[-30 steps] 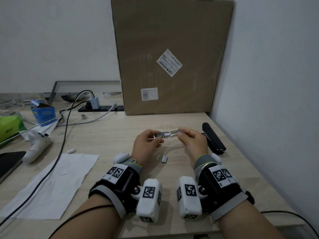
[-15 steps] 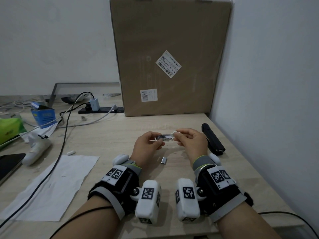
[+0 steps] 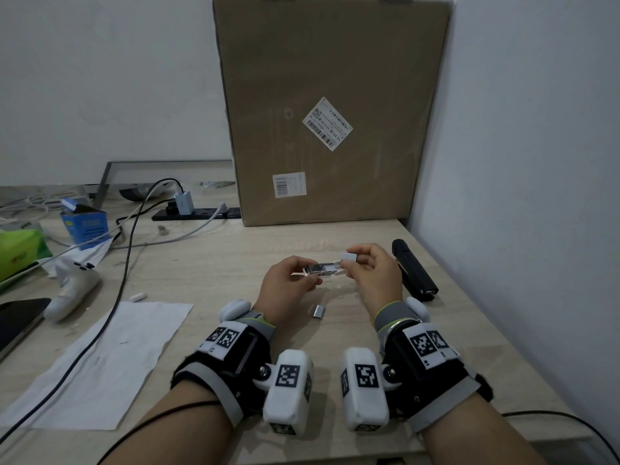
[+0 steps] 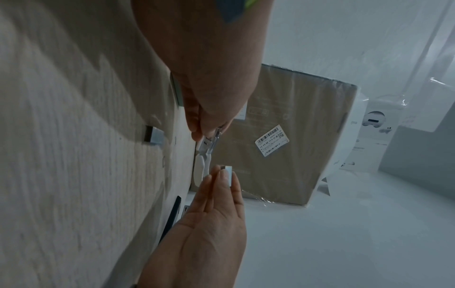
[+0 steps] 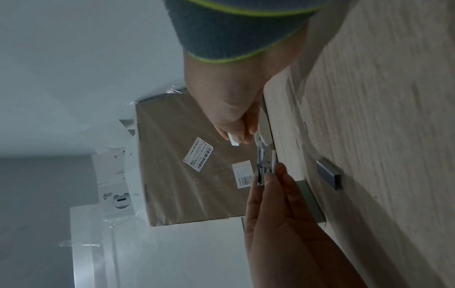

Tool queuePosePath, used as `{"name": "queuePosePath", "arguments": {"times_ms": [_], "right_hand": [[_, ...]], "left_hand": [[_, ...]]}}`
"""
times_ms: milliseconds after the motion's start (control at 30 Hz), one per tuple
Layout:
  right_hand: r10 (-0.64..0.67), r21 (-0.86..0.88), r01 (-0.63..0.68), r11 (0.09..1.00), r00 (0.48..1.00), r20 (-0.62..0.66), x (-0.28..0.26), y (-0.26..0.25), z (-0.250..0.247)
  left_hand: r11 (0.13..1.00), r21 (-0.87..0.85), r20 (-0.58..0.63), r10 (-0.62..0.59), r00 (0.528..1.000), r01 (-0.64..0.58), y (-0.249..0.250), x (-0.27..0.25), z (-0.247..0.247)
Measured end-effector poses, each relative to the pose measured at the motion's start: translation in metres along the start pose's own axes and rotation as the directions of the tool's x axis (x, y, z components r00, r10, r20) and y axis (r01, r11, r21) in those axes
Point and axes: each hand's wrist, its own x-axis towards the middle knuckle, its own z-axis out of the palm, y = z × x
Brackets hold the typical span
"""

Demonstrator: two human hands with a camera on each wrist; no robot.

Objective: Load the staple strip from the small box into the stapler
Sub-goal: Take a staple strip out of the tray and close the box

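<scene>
My left hand grips the small white stapler, opened up, held level above the tabletop. My right hand pinches a short staple strip between thumb and fingertips, just above the stapler's right end; touching or not, cannot tell. A second staple strip lies on the tabletop below, between my wrists. Black stapler-shaped bar lies right of my right hand.
</scene>
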Motion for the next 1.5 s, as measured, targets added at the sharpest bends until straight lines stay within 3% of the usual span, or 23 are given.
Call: {"name": "queuePosePath", "arguments": {"times_ms": [200,467,867,1167,1333,1500], "right_hand": [[-0.155,-0.201,0.164,0.966,0.986,0.056,-0.0006,0.0,0.0002],[-0.157,-0.205,0.201,0.958,0.964,0.216,-0.0056,-0.0054,0.0024],[-0.3,-0.466,0.424,0.776,0.899,0.32,0.0,-0.0008,0.0011],[-0.332,-0.556,0.489,0.672,0.87,0.365,0.0008,-0.002,-0.0006],[-0.36,-0.537,0.457,0.71,0.89,0.281,-0.0002,-0.0012,-0.0026],[-0.399,-0.516,0.503,0.693,0.864,0.306,-0.0013,-0.004,-0.0012]], "left_hand": [[0.998,0.056,0.013,0.018,1.0,-0.019,-0.0011,0.0004,0.0005],[1.0,0.011,0.061,0.024,0.998,-0.025,-0.0003,-0.0002,0.0026],[0.995,0.047,0.083,0.088,0.993,-0.092,-0.0009,0.0003,0.0017],[0.994,0.061,0.086,0.087,0.992,-0.093,-0.0008,-0.0008,0.0013],[0.993,0.077,0.064,0.084,0.994,-0.089,0.0,-0.0008,0.0011],[0.991,0.068,0.093,0.105,0.99,-0.112,0.0024,-0.0023,0.0014]]}}
